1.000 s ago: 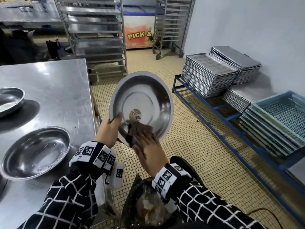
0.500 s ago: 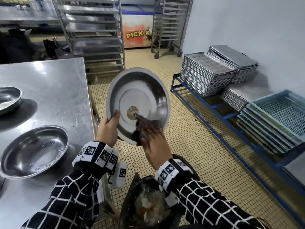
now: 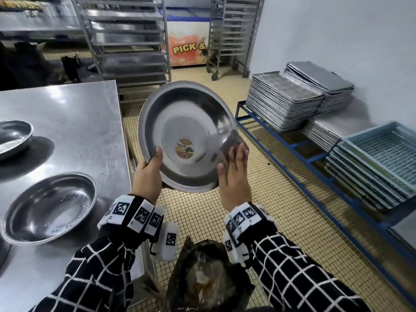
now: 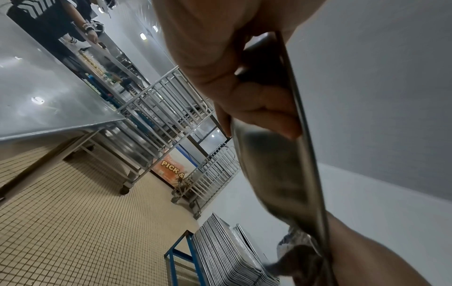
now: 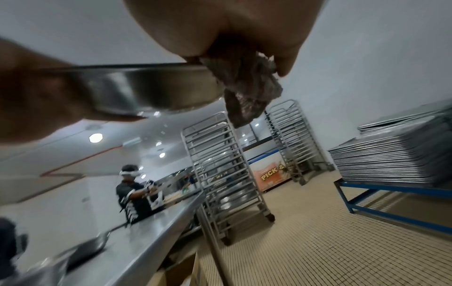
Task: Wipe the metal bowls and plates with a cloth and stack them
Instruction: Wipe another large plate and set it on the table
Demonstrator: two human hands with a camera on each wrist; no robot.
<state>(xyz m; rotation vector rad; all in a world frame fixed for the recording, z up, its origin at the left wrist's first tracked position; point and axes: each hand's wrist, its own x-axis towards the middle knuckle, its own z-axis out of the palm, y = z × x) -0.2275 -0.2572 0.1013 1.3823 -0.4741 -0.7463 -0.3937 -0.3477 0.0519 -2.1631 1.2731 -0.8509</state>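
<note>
Head view, bowl: a wide metal bowl (image 3: 189, 136) is held up over the tiled floor (image 3: 270, 199), just right of the desk (image 3: 67, 122), tilted so its inside faces the camera; a round sticker (image 3: 186, 149) sits on its flat bottom.
Head view, left hand: the left hand (image 3: 148, 174) grasps the bowl's lower left rim, thumb on the inside.
Head view, right hand: the right hand (image 3: 235, 176) presses a dark cloth (image 3: 231, 140) against the bowl's right inner wall by the rim, fingers fairly straight over it.
Head view, desk: two more metal bowls lie on it, a near bowl (image 3: 49, 208) and a far bowl (image 3: 13, 138) at the left edge.
Head view, surroundings: stacked baking trays (image 3: 286, 102) rest on a blue rack (image 3: 299, 152) along the wall.
Left wrist view: the fingers (image 4: 264, 108) curl behind the bowl, seen edge-on; the cloth shows at its far end.
Right wrist view: the cloth (image 5: 244, 91) hangs crumpled from the right hand, pinched at the bowl's rim.
</note>
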